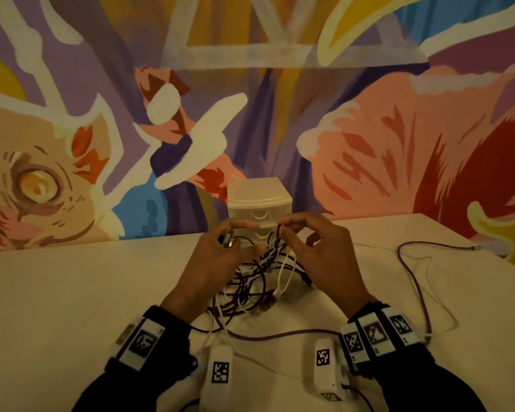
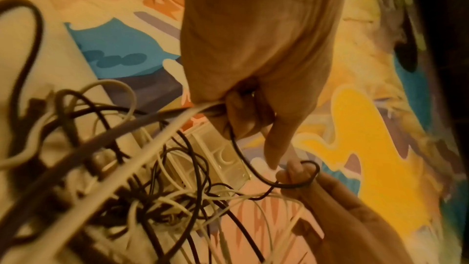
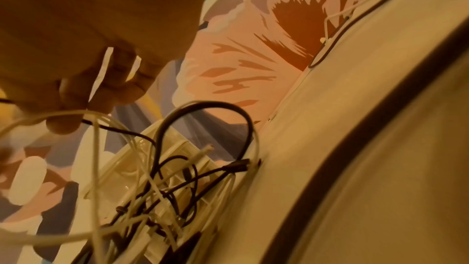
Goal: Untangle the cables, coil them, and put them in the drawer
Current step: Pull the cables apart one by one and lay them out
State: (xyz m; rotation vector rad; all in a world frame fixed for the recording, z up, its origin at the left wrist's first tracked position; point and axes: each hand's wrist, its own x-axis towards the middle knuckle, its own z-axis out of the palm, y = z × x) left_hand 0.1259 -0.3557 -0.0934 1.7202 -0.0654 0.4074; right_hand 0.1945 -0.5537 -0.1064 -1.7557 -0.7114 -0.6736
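Note:
A tangle of dark and white cables (image 1: pixel 259 278) hangs between my two hands above the white table (image 1: pixel 72 292). My left hand (image 1: pixel 229 239) grips a metal-tipped plug and a bunch of strands; its wrist view shows the left hand (image 2: pixel 243 111) curled round a white cable (image 2: pixel 162 140) and dark ones. My right hand (image 1: pixel 292 233) pinches a thin dark cable at the top of the tangle; the left wrist view shows that dark loop (image 2: pixel 304 176) round a right fingertip. The right hand (image 3: pixel 76 103) also holds white strands. A small white drawer unit (image 1: pixel 259 200) stands behind the hands, drawers shut.
A long purple cable (image 1: pixel 414 278) and a thin white cable (image 1: pixel 440 295) trail over the table to the right, the purple one ending near the far edge (image 1: pixel 473 248). A painted mural wall (image 1: pixel 399 144) rises directly behind the table.

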